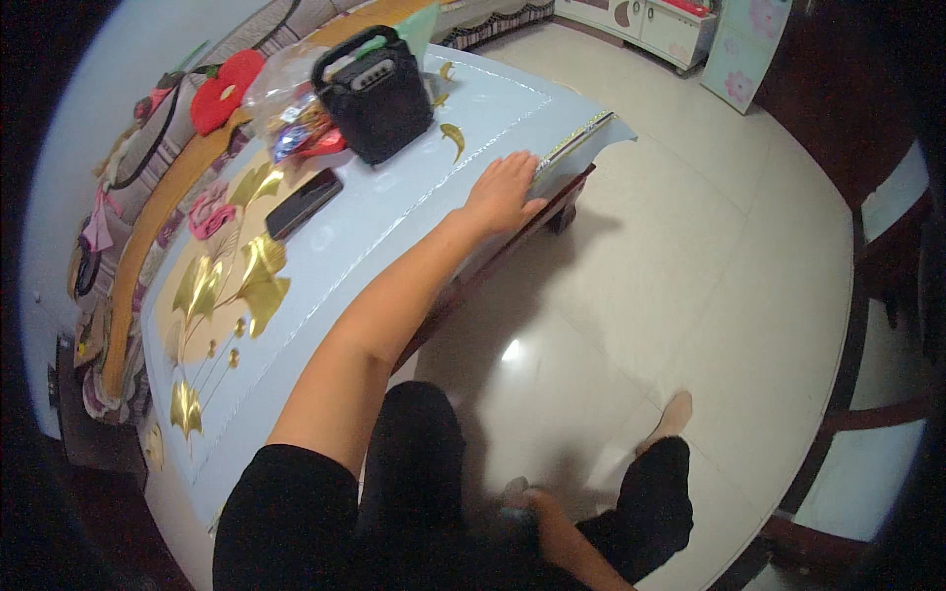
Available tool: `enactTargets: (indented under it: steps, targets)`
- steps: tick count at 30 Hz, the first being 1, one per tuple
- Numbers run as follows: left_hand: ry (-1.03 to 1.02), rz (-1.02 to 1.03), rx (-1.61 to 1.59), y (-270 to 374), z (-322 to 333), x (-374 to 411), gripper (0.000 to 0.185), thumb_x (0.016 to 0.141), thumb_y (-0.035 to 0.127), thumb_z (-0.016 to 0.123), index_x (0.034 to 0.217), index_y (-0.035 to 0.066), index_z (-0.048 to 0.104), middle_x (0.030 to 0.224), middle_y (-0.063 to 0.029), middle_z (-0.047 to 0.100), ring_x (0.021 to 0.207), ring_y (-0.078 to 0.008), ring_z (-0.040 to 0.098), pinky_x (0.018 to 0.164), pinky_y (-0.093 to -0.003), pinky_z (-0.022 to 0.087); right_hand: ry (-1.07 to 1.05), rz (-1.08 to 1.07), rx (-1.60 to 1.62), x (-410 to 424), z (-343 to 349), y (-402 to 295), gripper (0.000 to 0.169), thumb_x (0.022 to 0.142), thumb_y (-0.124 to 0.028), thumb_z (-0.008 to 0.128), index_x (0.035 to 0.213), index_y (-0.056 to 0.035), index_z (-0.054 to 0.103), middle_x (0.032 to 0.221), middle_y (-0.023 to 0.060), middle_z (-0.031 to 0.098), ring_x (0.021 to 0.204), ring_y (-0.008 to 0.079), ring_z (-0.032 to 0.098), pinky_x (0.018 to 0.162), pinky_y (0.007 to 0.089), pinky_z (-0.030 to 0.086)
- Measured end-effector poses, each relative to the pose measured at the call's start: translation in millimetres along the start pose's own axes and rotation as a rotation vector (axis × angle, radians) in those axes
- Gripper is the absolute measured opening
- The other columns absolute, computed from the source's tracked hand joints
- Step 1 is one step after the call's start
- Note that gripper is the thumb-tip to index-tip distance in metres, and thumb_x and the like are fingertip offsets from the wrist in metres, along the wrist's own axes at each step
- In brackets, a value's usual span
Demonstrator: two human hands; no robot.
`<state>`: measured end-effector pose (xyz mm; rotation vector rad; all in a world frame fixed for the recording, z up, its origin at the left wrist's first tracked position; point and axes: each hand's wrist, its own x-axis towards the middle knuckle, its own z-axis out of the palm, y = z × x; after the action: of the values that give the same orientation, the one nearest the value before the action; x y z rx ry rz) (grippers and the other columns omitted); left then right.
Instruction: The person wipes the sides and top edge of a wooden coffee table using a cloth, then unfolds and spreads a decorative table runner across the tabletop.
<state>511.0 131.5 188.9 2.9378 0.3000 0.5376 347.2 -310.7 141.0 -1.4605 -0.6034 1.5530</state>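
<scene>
My left hand lies palm down on the near edge of a pale blue tablecloth that covers a low, dark wooden table. Its fingers are extended beside the gold-patterned border, and the thumb points over the edge. Low in the view, my right hand is by my legs, closed around a small greyish object. Blur and shadow hide what that object is. Farther in on the cloth are a black portable speaker with a handle and a dark smartphone.
Clear plastic bags with colourful packets sit behind the speaker. A sofa with wooden trim and a red cushion lines the far side. Pale floor tiles extend rightward to dark chairs. A white cabinet stands at the back.
</scene>
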Motion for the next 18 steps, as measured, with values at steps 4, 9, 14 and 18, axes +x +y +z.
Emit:
enactTargets:
  steps: [4, 9, 14, 18]
  targets:
    - [-0.040, 0.055, -0.055, -8.1, 20.1, 60.3, 0.061, 0.079, 0.031, 0.061, 0.126, -0.001, 0.039, 0.131, -0.0193, 0.040, 0.126, -0.0320, 0.033, 0.107, -0.0430, 0.023, -0.080, 0.099, 0.005, 44.3, -28.1, -7.4, 0.023, 0.083, -0.011, 0.051, 0.104, -0.0021, 0.054, 0.105, 0.0195, 0.055, 0.110, 0.0316, 0.051, 0.094, 0.0383, 0.039]
    - [0.070, 0.063, -0.132, -3.2, 25.8, 65.7, 0.060, 0.076, 0.024, 0.064, 0.126, 0.001, 0.040, 0.133, -0.0193, 0.039, 0.126, -0.0333, 0.035, 0.106, -0.0473, 0.025, -0.124, 0.164, -0.052, 85.5, -57.3, -35.9, 0.025, 0.084, -0.014, 0.050, 0.106, -0.0024, 0.055, 0.108, 0.0190, 0.055, 0.110, 0.0319, 0.051, 0.093, 0.0387, 0.039]
    - [0.088, 0.008, -0.245, -11.2, 18.5, 62.0, 0.057, 0.075, 0.022, 0.064, 0.124, 0.001, 0.043, 0.131, -0.0193, 0.041, 0.125, -0.0330, 0.036, 0.107, -0.0472, 0.024, -0.190, 0.221, -0.197, 106.0, -90.4, -58.2, 0.027, 0.084, -0.016, 0.049, 0.107, -0.0027, 0.055, 0.110, 0.0185, 0.055, 0.110, 0.0323, 0.051, 0.093, 0.0392, 0.040]
    - [0.122, -0.017, -0.272, -10.2, 21.4, 64.3, 0.055, 0.074, 0.017, 0.065, 0.123, 0.001, 0.044, 0.129, -0.0183, 0.044, 0.124, -0.0318, 0.038, 0.107, -0.0464, 0.025, -0.237, 0.256, -0.386, 131.5, -124.0, -79.5, 0.029, 0.085, -0.018, 0.049, 0.109, -0.0030, 0.055, 0.111, 0.0181, 0.056, 0.111, 0.0326, 0.051, 0.093, 0.0396, 0.040]
